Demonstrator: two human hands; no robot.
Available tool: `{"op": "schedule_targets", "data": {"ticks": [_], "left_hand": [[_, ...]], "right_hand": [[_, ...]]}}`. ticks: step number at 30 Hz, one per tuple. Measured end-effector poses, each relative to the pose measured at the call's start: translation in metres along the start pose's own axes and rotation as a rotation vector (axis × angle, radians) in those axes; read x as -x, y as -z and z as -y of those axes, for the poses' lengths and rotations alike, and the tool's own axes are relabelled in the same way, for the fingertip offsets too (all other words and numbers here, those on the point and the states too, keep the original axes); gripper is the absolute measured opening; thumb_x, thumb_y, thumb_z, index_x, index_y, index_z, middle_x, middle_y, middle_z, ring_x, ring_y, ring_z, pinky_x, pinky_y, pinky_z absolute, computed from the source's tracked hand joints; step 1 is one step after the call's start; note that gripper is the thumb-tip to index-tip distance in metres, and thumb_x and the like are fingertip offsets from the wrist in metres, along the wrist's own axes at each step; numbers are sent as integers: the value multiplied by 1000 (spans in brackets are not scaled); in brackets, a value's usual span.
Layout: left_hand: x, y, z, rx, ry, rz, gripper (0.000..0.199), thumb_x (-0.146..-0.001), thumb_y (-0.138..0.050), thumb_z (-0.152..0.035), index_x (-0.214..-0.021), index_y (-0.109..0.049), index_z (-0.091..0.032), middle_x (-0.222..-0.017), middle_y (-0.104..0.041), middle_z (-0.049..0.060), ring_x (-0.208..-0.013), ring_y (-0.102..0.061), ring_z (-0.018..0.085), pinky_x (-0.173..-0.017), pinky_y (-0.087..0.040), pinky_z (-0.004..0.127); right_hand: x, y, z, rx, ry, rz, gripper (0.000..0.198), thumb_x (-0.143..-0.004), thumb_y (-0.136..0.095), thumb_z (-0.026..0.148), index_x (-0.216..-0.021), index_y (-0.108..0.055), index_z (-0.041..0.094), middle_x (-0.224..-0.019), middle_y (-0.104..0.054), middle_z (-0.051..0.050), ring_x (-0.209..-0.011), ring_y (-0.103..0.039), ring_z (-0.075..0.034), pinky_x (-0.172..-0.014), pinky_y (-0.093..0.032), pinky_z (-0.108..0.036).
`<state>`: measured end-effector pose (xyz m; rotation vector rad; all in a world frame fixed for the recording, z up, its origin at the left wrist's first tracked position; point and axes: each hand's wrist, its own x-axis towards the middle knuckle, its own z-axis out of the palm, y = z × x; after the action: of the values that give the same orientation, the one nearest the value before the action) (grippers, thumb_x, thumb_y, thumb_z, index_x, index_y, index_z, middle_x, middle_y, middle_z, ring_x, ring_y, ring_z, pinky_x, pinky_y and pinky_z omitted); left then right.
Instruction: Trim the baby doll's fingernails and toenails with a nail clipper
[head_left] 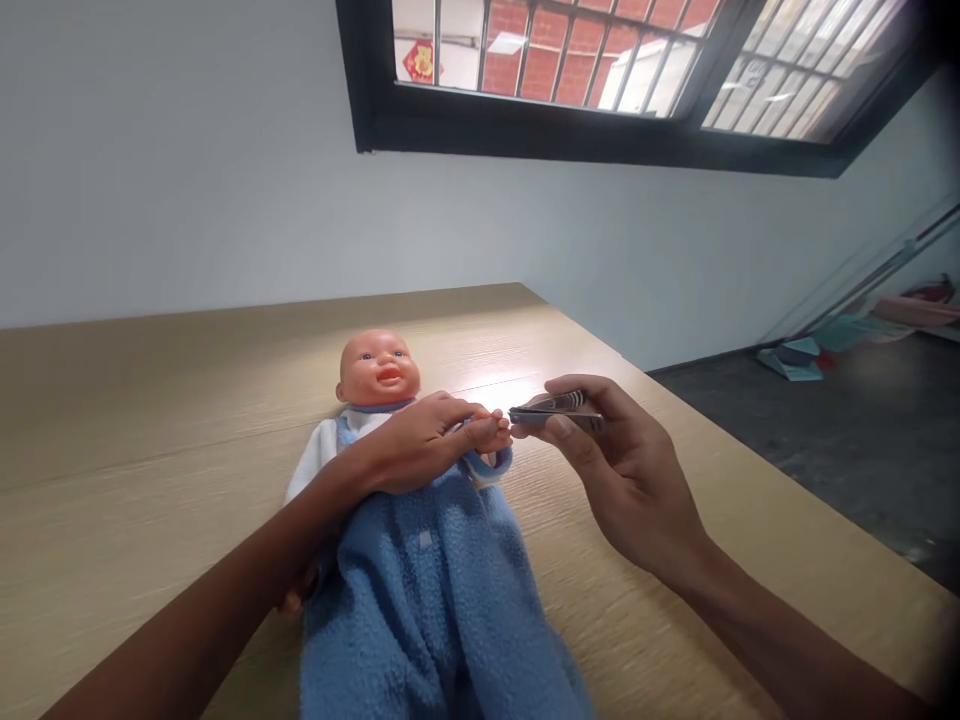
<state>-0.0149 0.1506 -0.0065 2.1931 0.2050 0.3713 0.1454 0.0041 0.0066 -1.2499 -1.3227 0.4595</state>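
A baby doll (442, 560) in blue fleece overalls and a white top lies on its back on the wooden table (150, 420). My left hand (424, 440) reaches across its chest, fingers closed around the doll's hand (501, 432). Between the thumb and fingers of my right hand (637, 470) is a metal nail clipper (559, 410), its lever raised at an angle. The clipper's jaws point left, right at the doll's fingertips; whether they touch cannot be made out. Part of the doll's other hand shows below my left forearm.
A grey-white wall (187, 160) stands behind the table, with a dark-framed barred window (600, 140) above. The table's right edge slants toward me, with dark floor (787, 440) beyond. Folded coloured items (795, 358) lie on that floor by the wall.
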Motion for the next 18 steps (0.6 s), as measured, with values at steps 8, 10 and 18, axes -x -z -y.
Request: {"op": "schedule_targets", "data": {"ticks": [8,10,18], "left_hand": [[0,1,2,-17,-16,-5,51,-108,-34,-52,-88,-67,-19,-93,-70,3,-89,-59,18,-86,-43,32],[1,1,2,-23,-26,-7,51,-108,-34,-52,-91,-68,-19,-92,-70,2,-88,-58,17,-86,-42,32],[1,1,6,-40,-29,-35,47,-108,-36,-51,-98,-72,-22,-100,-73,1,-99,-61,20,-93,-42,35]], "right_hand": [[9,-14,5,186,45,-141,24,-96,-69,37,-113,-61,23,-91,-73,-2,-79,-74,-17,-68,-63,-29],[12,-18,3,206,86,-167,23,-96,-69,33,-115,-59,24,-95,-74,-2,-83,-75,-17,-74,-65,-30],[16,-21,-5,342,191,-215,25,-96,-68,27,-119,-60,24,-98,-75,-2,-89,-76,-15,-85,-66,-26]]}}
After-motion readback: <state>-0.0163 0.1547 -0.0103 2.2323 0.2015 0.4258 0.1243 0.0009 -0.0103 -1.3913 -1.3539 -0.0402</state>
